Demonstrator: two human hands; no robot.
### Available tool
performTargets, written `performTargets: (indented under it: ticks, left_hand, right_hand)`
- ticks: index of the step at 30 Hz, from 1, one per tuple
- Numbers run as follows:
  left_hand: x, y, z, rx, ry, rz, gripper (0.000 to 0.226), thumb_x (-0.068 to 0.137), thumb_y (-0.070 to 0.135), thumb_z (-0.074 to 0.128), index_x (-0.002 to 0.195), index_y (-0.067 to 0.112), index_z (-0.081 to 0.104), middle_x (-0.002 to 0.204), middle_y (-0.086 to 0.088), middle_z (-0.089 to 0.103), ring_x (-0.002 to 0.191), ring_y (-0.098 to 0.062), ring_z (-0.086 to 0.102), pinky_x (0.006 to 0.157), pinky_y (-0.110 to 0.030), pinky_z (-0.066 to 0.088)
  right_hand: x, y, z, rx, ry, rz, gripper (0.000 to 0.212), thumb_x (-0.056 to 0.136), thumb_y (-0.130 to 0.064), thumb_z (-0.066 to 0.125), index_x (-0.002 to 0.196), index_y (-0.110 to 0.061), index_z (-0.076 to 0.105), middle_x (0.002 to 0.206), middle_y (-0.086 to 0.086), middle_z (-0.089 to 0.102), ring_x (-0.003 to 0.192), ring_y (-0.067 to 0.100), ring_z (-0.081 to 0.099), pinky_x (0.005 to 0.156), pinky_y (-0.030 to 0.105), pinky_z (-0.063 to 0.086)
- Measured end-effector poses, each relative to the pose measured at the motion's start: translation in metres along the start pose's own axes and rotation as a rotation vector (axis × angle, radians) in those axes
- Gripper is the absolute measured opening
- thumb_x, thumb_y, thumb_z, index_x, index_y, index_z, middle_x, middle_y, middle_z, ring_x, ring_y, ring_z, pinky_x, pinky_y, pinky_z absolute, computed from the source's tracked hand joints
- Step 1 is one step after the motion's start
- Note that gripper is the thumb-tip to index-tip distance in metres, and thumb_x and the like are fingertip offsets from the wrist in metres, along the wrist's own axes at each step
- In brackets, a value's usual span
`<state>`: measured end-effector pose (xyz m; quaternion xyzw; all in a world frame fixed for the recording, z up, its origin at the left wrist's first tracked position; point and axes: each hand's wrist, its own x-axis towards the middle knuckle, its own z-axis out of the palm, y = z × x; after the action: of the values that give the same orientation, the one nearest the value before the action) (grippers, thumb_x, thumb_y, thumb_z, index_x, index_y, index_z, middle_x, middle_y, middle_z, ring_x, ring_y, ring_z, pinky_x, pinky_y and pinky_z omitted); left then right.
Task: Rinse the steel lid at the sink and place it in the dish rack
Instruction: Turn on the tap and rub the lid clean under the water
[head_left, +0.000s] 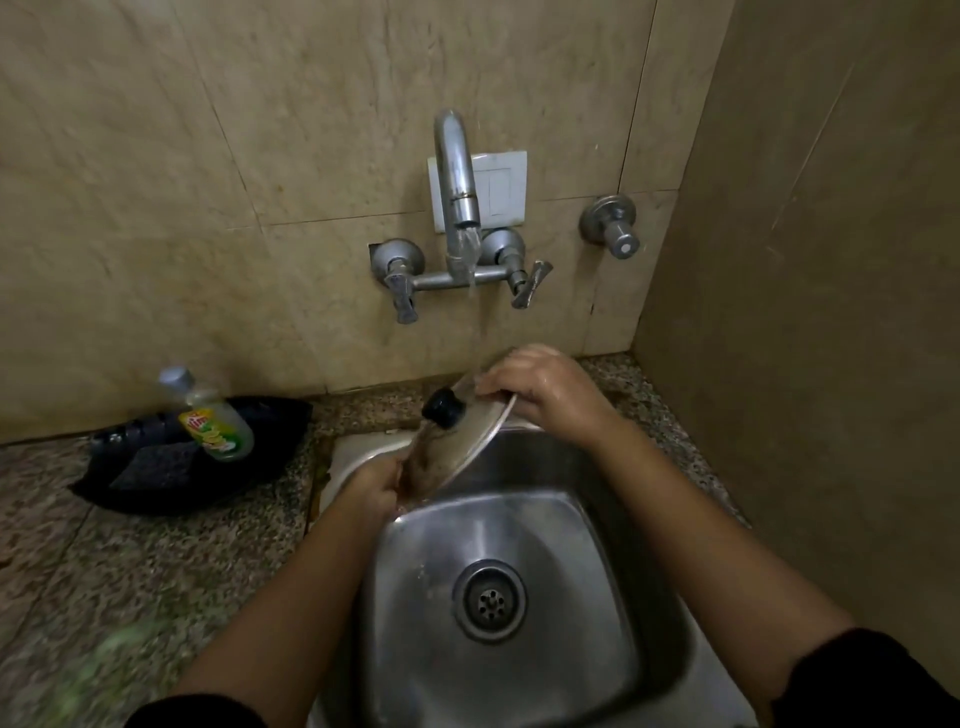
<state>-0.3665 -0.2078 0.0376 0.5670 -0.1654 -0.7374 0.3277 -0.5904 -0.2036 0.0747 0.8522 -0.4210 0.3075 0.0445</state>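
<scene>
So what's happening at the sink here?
A person is rinsing a steel lid with a black knob under the running tap. The left hand grips its lower edge, the right hand its upper edge, tilted over the steel sink. No dish rack is in view.

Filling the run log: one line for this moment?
phase: rinsing | steel lid: tilted under tap stream | left hand, right hand: gripping rim | rack: unseen

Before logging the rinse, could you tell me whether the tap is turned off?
No, water is pouring from the tap toward the steel lid held in both hands.
</scene>
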Motion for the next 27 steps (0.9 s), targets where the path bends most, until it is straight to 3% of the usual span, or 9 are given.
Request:
performTargets:
  ticks: [3,5,8,11,16,18,20,22,27]
  left_hand:
    - [0.0,-0.001,-0.002,0.053,-0.112,-0.002,0.027,0.093,0.023,0.049,0.093,0.001,0.065,0.064,-0.019,0.071,0.05,-0.027,0.069,0.044,-0.032,0.057]
    - [0.003,0.0,-0.003,-0.03,-0.299,0.047,0.039,0.092,0.034,0.049,0.107,0.003,0.067,0.099,-0.022,0.072,0.086,-0.035,0.07,0.071,-0.04,0.06]
    - [0.013,0.006,-0.002,-0.09,-0.41,0.15,0.068,0.09,0.063,0.041,0.129,0.01,0.058,0.136,-0.022,0.055,0.126,-0.04,0.05,0.107,-0.056,0.036]
    - [0.015,0.005,0.004,0.09,-0.396,0.26,0.074,0.085,0.074,0.03,0.123,0.019,0.064,0.126,-0.014,0.065,0.118,-0.034,0.059,0.101,-0.054,0.043]
    - [0.005,0.003,0.019,0.252,-0.204,0.491,0.046,0.083,0.057,0.056,0.097,0.018,0.076,0.104,-0.013,0.075,0.099,-0.031,0.07,0.094,-0.053,0.051]
    - [0.007,0.001,0.023,0.222,-0.149,0.521,0.042,0.084,0.054,0.059,0.089,0.018,0.078,0.1,-0.014,0.075,0.096,-0.033,0.071,0.092,-0.054,0.052]
    - [0.009,-0.002,0.023,0.151,-0.138,0.517,0.045,0.085,0.054,0.057,0.095,0.014,0.076,0.101,-0.016,0.075,0.097,-0.035,0.07,0.092,-0.055,0.052]
    - [0.01,-0.003,0.02,0.072,-0.127,0.494,0.051,0.087,0.055,0.055,0.106,0.011,0.072,0.105,-0.016,0.074,0.099,-0.034,0.07,0.092,-0.054,0.051]
    - [0.0,-0.007,0.028,0.077,-0.113,0.542,0.051,0.09,0.058,0.046,0.097,0.016,0.074,0.099,-0.011,0.076,0.097,-0.026,0.071,0.094,-0.044,0.052]
  right_hand:
    - [0.017,0.001,-0.015,0.221,-0.022,0.216,0.01,0.079,-0.012,0.073,0.087,-0.017,0.07,0.083,-0.005,0.067,0.083,0.012,0.062,0.076,0.035,0.049]
    - [0.023,0.002,-0.021,0.449,-0.075,0.423,0.01,0.081,-0.013,0.071,0.084,-0.018,0.063,0.081,-0.008,0.063,0.081,0.007,0.06,0.075,0.031,0.049]
    - [0.026,0.013,-0.02,0.628,-0.106,0.606,0.025,0.076,-0.003,0.073,0.085,-0.023,0.061,0.083,-0.003,0.065,0.082,0.013,0.063,0.081,0.035,0.051]
    - [0.021,0.022,-0.014,0.69,-0.08,0.792,0.036,0.071,0.009,0.073,0.081,-0.022,0.06,0.076,0.001,0.065,0.076,0.016,0.062,0.081,0.035,0.05]
    - [0.009,0.02,-0.007,0.733,0.022,0.942,0.026,0.07,0.009,0.073,0.082,-0.012,0.063,0.072,0.002,0.063,0.069,0.016,0.059,0.061,0.02,0.049]
    - [0.005,0.019,0.003,0.688,0.1,0.992,0.026,0.071,0.0,0.075,0.089,-0.016,0.064,0.082,0.004,0.065,0.081,0.023,0.063,0.07,0.025,0.051]
    - [0.004,0.016,0.014,0.322,0.021,0.953,0.046,0.081,-0.024,0.072,0.124,-0.018,0.056,0.124,0.007,0.06,0.118,0.028,0.055,0.098,0.039,0.043]
    - [0.0,0.004,0.031,-0.03,-0.075,0.805,0.068,0.093,-0.043,0.053,0.15,-0.018,0.024,0.158,0.005,0.025,0.146,0.024,0.02,0.117,0.045,0.017]
    - [-0.003,-0.063,0.08,-0.04,-0.173,0.361,0.064,0.098,-0.04,0.026,0.154,-0.016,0.006,0.162,0.001,0.0,0.149,0.013,-0.005,0.121,0.04,0.004]
